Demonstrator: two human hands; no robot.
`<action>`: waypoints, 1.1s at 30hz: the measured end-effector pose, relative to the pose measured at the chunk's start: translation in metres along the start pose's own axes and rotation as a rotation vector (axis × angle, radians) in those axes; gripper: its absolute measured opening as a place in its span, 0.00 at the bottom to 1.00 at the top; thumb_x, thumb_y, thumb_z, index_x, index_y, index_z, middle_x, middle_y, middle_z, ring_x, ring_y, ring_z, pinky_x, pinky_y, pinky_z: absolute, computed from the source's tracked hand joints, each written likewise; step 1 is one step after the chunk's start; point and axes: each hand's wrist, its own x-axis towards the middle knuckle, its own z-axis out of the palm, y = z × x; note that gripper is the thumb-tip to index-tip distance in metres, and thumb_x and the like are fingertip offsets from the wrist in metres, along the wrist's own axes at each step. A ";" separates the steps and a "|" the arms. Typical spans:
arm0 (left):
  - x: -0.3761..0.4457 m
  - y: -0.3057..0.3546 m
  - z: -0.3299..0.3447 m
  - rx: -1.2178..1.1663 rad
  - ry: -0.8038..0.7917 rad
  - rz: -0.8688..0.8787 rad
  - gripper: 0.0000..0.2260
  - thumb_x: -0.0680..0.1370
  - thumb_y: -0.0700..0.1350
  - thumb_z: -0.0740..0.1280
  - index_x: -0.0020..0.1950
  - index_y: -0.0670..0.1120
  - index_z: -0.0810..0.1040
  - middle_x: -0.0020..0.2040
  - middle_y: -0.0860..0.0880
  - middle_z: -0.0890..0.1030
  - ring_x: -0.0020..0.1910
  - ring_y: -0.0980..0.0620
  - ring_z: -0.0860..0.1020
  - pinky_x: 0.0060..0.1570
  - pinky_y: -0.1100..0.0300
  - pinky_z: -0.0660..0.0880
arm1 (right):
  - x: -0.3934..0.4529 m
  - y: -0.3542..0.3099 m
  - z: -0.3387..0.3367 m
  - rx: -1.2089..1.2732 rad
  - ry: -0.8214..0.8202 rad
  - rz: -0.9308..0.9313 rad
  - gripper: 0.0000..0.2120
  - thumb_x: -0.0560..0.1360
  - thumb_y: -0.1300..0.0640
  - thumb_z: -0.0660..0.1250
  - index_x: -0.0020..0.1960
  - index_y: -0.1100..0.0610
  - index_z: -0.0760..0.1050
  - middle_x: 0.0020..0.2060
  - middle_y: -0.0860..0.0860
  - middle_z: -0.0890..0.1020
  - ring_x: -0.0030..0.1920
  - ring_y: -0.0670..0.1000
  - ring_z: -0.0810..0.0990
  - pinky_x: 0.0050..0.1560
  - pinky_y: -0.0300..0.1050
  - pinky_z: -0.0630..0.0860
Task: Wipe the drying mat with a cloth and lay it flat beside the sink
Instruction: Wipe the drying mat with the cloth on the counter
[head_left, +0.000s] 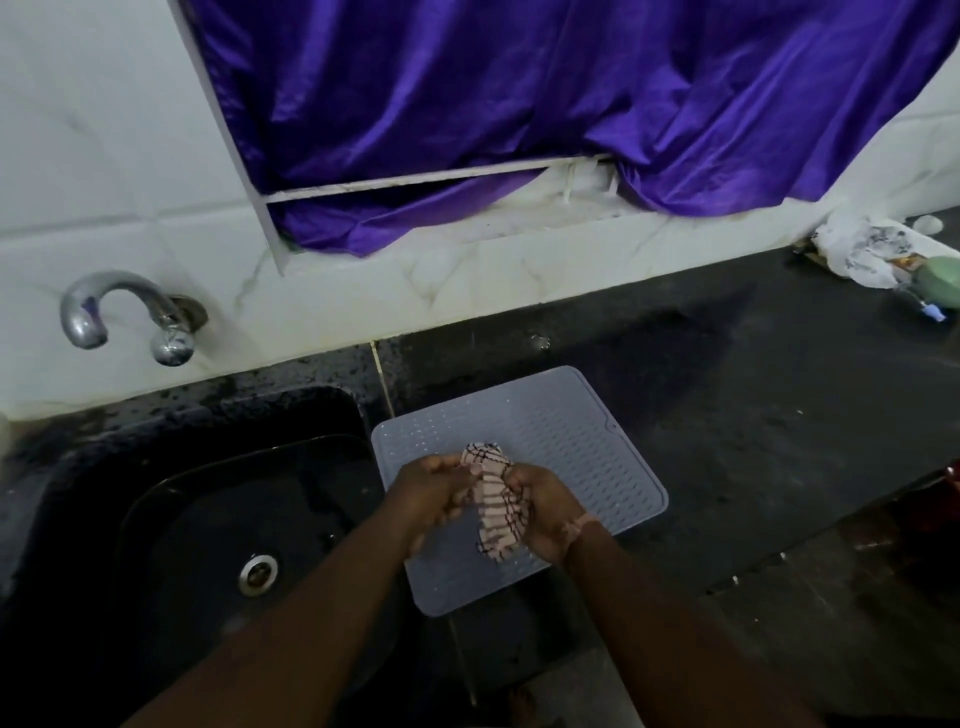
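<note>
Purple curtain (519, 104) hangs over the tiled wall; the dark worktop (753, 395) runs to the right. Black sink (223, 519) at left, tap (124, 312) above it on the wall.

Drying mat (561, 436): grey, ribbed, lying flat on the worktop just beside the sink's right edge; its near corner appears to overhang the front edge. Long axis runs from near-left to far-right.

Cloth (498, 504): checked, bunched into a roll and held above the mat's near half. Left hand (441, 493) and right hand (550, 514) both grip it, fingers curled round. The mat lies directly under and beyond both hands, the right hand nearer its centre.

Judgement: wiping comes next, by lowering the cloth straight down.
</note>
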 end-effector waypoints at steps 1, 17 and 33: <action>0.002 0.001 0.003 -0.057 0.025 -0.016 0.11 0.76 0.41 0.73 0.58 0.42 0.82 0.51 0.43 0.86 0.47 0.48 0.82 0.48 0.56 0.81 | 0.005 0.001 -0.004 -0.084 0.019 -0.051 0.15 0.77 0.60 0.61 0.59 0.65 0.79 0.50 0.63 0.83 0.43 0.56 0.82 0.43 0.48 0.81; 0.054 0.028 0.058 0.077 -0.093 -0.258 0.11 0.80 0.44 0.63 0.50 0.46 0.85 0.48 0.47 0.85 0.46 0.49 0.79 0.45 0.57 0.73 | 0.029 -0.046 -0.068 -0.408 0.084 -0.401 0.19 0.73 0.60 0.77 0.61 0.49 0.78 0.53 0.47 0.86 0.55 0.47 0.84 0.55 0.44 0.81; 0.091 -0.017 -0.092 1.134 0.373 -0.015 0.41 0.72 0.52 0.74 0.80 0.55 0.56 0.73 0.42 0.70 0.65 0.44 0.75 0.59 0.52 0.74 | 0.162 -0.141 -0.093 -1.271 0.628 -0.201 0.24 0.78 0.48 0.64 0.72 0.54 0.67 0.67 0.62 0.71 0.61 0.66 0.77 0.59 0.57 0.75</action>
